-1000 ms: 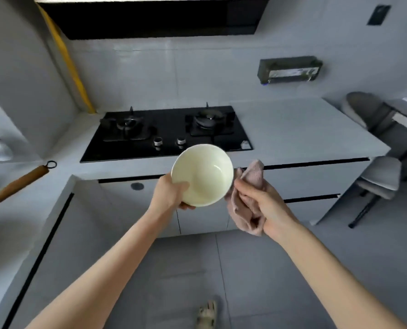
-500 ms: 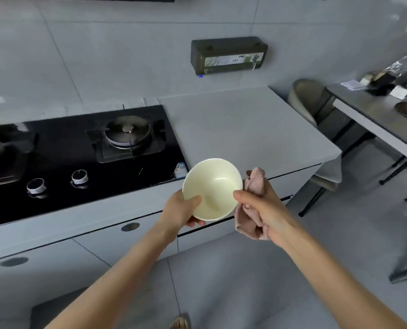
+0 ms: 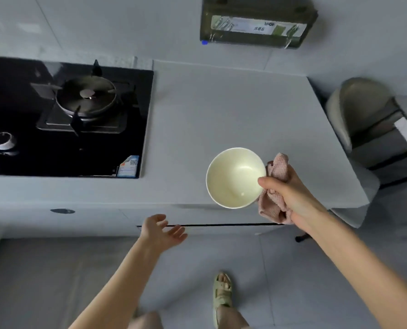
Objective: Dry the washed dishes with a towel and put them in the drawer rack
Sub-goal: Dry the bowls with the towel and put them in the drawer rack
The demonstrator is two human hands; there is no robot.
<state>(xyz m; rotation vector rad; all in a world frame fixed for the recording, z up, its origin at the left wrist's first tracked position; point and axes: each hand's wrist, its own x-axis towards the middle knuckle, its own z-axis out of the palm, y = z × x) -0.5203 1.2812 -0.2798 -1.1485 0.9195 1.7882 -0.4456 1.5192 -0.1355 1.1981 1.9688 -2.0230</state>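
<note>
Nearest us, one foot in a pale green sandal (image 3: 222, 293) stands on the grey floor. Above it our left hand (image 3: 161, 231) reaches out empty, fingers spread, just short of the dark gap along the top of a drawer front (image 3: 205, 218). Our right hand (image 3: 290, 198) grips the cream bowl (image 3: 233, 178) by its right rim, thumb inside, with the pink towel (image 3: 275, 198) bunched in the same fist. The bowl hangs over the near edge of the grey countertop (image 3: 221, 110). Farther left lies the black gas hob (image 3: 62, 117); on the far wall hangs a dark green dispenser box (image 3: 257, 22). At right stands a grey chair (image 3: 361, 115).
</note>
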